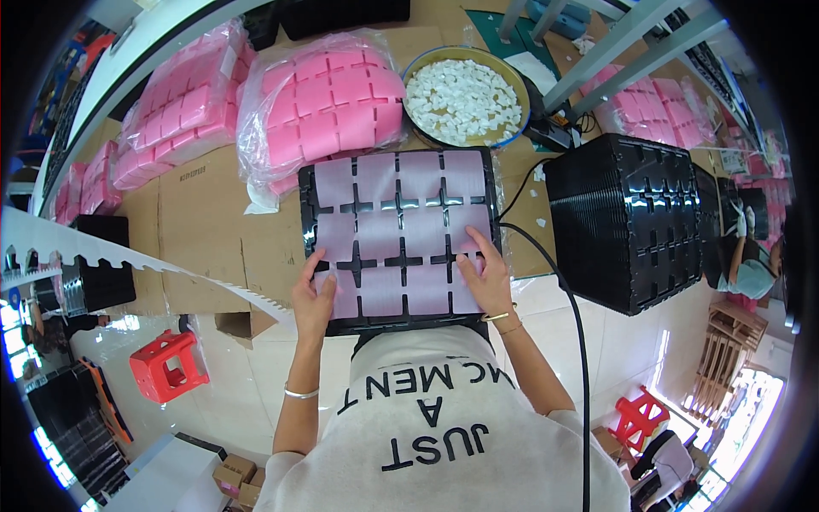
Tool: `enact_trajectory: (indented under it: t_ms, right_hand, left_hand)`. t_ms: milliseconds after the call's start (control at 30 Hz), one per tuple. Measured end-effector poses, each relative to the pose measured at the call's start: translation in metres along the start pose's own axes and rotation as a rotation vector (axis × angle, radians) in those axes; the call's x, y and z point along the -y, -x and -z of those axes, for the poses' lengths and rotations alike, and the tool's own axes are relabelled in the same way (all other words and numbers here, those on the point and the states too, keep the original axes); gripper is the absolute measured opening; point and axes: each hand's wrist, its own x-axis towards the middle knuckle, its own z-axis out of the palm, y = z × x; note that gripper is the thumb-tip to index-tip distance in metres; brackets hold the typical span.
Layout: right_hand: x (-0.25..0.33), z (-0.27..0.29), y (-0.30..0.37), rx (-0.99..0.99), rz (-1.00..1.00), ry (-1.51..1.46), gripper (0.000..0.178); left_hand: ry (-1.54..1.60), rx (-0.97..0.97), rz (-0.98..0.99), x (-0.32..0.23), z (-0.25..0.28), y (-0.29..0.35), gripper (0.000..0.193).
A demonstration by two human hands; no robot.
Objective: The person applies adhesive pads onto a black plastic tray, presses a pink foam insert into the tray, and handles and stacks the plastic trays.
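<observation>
"Big things first?"
"Bench (200,247), cardboard-covered, beyond the left hand (314,294). Stack of black trays (631,222) right of the right hand (488,282)."

"Between the hands?"
"One black tray (409,323); pale pink sheet (380,230) on top, black crosses showing through."

"Grip?"
"None I see. Both lie at the sheet's sides, fingers and thumbs apart."

"Smaller?"
"Round basin (512,79) beyond the right hand, white pieces (461,102) inside."
</observation>
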Motion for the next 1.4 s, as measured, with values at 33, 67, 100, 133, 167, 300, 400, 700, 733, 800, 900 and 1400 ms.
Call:
enact_trajectory:
  t_ms: [33,67,100,133,167,300,400,700,733,800,900,1400]
  right_hand:
    - [0.001,0.001,0.003,0.0,-0.006,0.003,0.054]
    - [0.002,0.001,0.005,0.015,-0.033,0.028,0.054]
    - [0.002,0.001,0.007,0.03,-0.059,0.054,0.053]
    - [0.002,0.001,0.007,0.03,-0.059,0.055,0.053]
    - [0.001,0.0,0.006,0.013,-0.022,0.076,0.053]
    - [-0.001,-0.003,0.006,-0.035,0.09,0.118,0.05]
    - [0.0,0.0,0.009,-0.03,0.096,0.11,0.05]
    - [-0.004,-0.001,0.007,-0.045,0.09,0.108,0.048]
    - [-0.005,0.0,0.007,-0.044,0.09,0.108,0.048]
    - [-0.007,0.002,0.006,-0.021,0.083,0.098,0.048]
    - [0.001,0.004,0.011,-0.006,0.015,0.073,0.048]
    - [0.015,-0.055,-0.057,0.041,0.439,0.433,0.068]
  left_hand:
    - [0.0,0.004,0.004,0.01,0.001,0.003,0.051]
    - [-0.061,-0.024,-0.078,0.025,0.003,0.003,0.052]
    - [-0.12,-0.054,-0.163,0.029,0.002,0.004,0.052]
    - [-0.119,-0.053,-0.162,0.032,0.002,0.005,0.052]
    - [-0.11,-0.061,-0.189,0.033,0.0,0.005,0.052]
    - [-0.18,-0.089,-0.304,0.024,-0.004,0.01,0.051]
    - [-0.214,-0.114,-0.322,0.024,-0.003,0.015,0.051]
    - [-0.491,-0.139,-0.345,0.02,-0.014,0.019,0.052]
    - [-0.491,-0.139,-0.345,0.018,-0.015,0.019,0.052]
    - [-0.473,-0.131,-0.303,0.016,-0.016,0.019,0.052]
    - [-0.51,-0.151,-0.312,0.022,-0.014,0.021,0.054]
    - [-1.003,-0.154,-0.706,0.016,-0.07,-0.078,0.06]
